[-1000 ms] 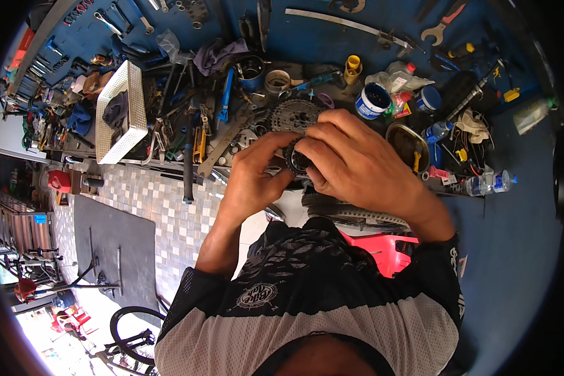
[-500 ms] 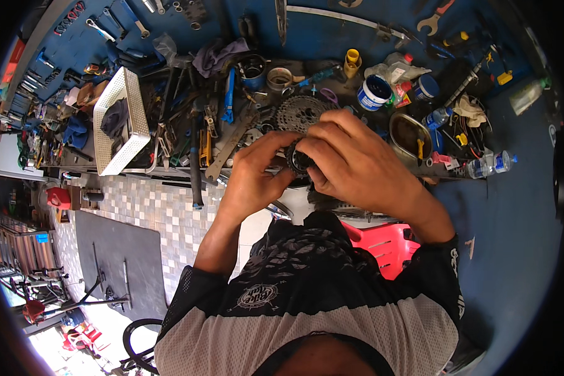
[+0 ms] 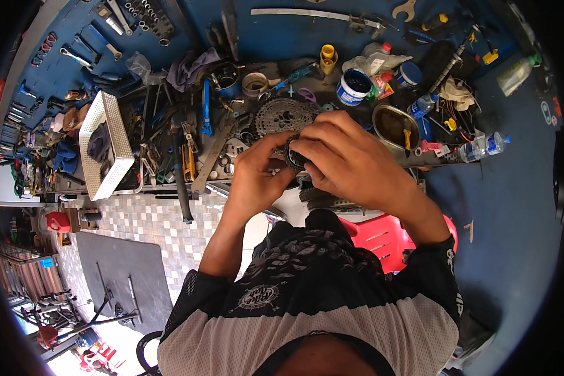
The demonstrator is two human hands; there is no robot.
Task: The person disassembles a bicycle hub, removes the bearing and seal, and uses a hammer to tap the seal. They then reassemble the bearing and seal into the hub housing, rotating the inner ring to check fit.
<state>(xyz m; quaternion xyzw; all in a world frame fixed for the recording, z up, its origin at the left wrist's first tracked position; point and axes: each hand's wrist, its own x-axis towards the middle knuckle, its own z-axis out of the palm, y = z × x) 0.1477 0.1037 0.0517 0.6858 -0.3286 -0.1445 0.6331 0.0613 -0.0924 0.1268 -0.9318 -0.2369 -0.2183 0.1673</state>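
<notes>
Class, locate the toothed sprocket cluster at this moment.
In the head view, the sprocket cluster lies upper centre, just beyond the left hand, left of the blue-and-white tub.

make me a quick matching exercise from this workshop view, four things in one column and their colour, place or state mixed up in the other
Things
1. small round part
2. chair
3. large sprocket set
4. perforated basket

Descriptions
A. pinkish red, partly hidden by the person
B. white, with a dark cloth inside
C. held between the left hand and the right hand
D. lying just beyond both hands, not held

Right pairs: 1-C, 2-A, 3-D, 4-B
</notes>
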